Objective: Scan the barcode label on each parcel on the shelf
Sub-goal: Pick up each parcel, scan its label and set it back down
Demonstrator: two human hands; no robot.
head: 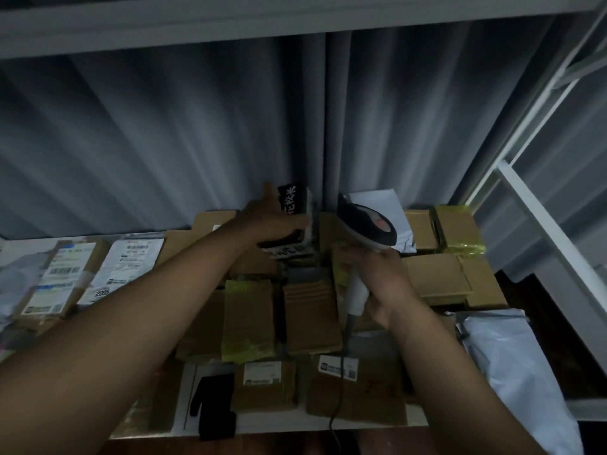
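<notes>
Two hands work over the shelf (328, 421) — the left hand (269, 221) grips a black parcel (294, 221) with white lettering, lifted at about 12 o'clock above the brown boxes (310, 315), thumb up, fingers curled under it. Just beside it at 3 o'clock, the right hand (382, 284) wraps the white handle of a scanner (366, 229), head tilted toward the parcel. Labelled packets (128, 267) lie at 9 o'clock; grey bags (512, 362) at 4 o'clock.
</notes>
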